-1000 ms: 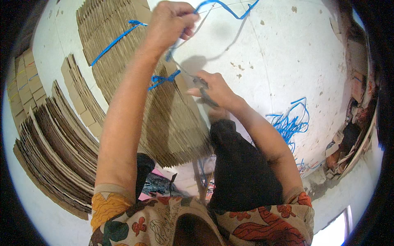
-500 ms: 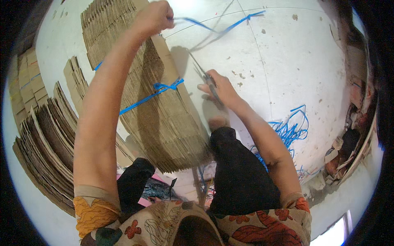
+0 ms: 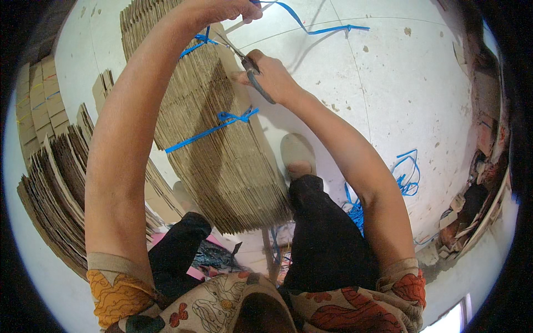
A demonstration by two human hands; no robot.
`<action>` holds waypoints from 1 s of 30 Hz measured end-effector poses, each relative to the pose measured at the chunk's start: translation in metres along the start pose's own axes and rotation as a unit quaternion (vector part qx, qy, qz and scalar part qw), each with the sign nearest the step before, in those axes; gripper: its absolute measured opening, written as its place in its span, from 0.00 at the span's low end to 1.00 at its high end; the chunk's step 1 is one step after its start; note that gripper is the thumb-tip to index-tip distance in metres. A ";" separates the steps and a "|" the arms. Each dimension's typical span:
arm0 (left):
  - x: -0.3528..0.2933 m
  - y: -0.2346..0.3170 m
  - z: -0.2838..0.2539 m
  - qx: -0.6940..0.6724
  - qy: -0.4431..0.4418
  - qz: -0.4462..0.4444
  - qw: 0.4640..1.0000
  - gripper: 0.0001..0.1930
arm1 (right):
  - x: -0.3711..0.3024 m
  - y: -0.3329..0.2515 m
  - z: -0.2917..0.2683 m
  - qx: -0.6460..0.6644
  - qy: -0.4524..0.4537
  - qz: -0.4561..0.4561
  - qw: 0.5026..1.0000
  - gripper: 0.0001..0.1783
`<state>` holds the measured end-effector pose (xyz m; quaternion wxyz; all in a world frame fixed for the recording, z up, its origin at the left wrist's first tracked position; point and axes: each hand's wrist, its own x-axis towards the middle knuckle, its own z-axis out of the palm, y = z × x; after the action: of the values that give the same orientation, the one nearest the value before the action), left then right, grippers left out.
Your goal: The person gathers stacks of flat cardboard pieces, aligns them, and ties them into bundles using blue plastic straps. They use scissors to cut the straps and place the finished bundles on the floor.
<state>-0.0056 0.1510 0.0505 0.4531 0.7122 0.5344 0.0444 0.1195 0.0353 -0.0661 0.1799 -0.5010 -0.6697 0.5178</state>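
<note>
1. Between the person's knees, on the pale floor (image 3: 400, 72), lies a long bundle of flattened cardboard (image 3: 219, 161), running toward the upper left; both arms reach forward over it.
2. Stretched farthest, the left arm crosses above the bundle, its hand (image 3: 236, 8) near the top edge of the view. Bent at the elbow, the right arm angles inward, its hand (image 3: 266, 77) beside the bundle's right flank.
3. Packed sheets show brown edges upward in tight ridges. A near blue tie (image 3: 194, 137) crosses them, knotted in a bow; a far blue tie (image 3: 191, 50) lies higher up.
4. Curled fingers of the left hand grip a loose blue strap (image 3: 333, 29), which trails rightward.
5. Closed around dark-handled scissors (image 3: 252, 75), the right hand points the blades toward the far tie; whether they touch it, I cannot tell.
6. Farther out are a blue strap tangle (image 3: 408, 180), right, and more cardboard stacks (image 3: 61, 188), left.
</note>
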 end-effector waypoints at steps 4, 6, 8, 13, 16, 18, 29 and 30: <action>0.001 -0.003 0.002 -0.002 -0.005 -0.005 1.000 0.04 | 0.007 -0.004 0.001 0.001 0.020 -0.005 1.000 0.33; 0.000 -0.005 0.005 -0.016 0.001 0.002 1.000 0.04 | 0.011 -0.005 0.003 0.004 0.036 -0.017 0.999 0.33; 0.001 -0.005 0.008 -0.031 0.005 0.006 0.999 0.04 | 0.013 -0.005 0.004 0.011 0.053 -0.023 0.998 0.32; 0.016 -0.003 0.035 0.035 0.048 0.093 0.994 0.04 | -0.002 -0.011 -0.007 -0.034 0.075 0.014 0.996 0.27; 0.027 0.019 0.096 0.101 0.129 0.218 0.962 0.09 | -0.024 0.036 0.007 -0.135 0.145 0.061 0.978 0.22; 0.009 0.088 0.160 0.076 0.048 0.168 0.982 0.07 | -0.052 0.040 -0.001 -0.121 0.082 0.190 0.971 0.23; -0.153 0.029 0.136 -0.158 0.363 0.144 0.907 0.17 | -0.120 0.026 0.027 -0.107 0.059 0.114 0.986 0.19; -0.182 -0.002 0.116 0.052 0.465 0.042 0.883 0.19 | -0.123 0.026 0.024 -0.034 0.103 0.069 0.992 0.19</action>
<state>-0.0208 -0.0637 0.0582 0.1120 0.6541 0.6548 0.3618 0.1672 -0.0831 -0.0638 0.1948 -0.6029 -0.6284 0.4514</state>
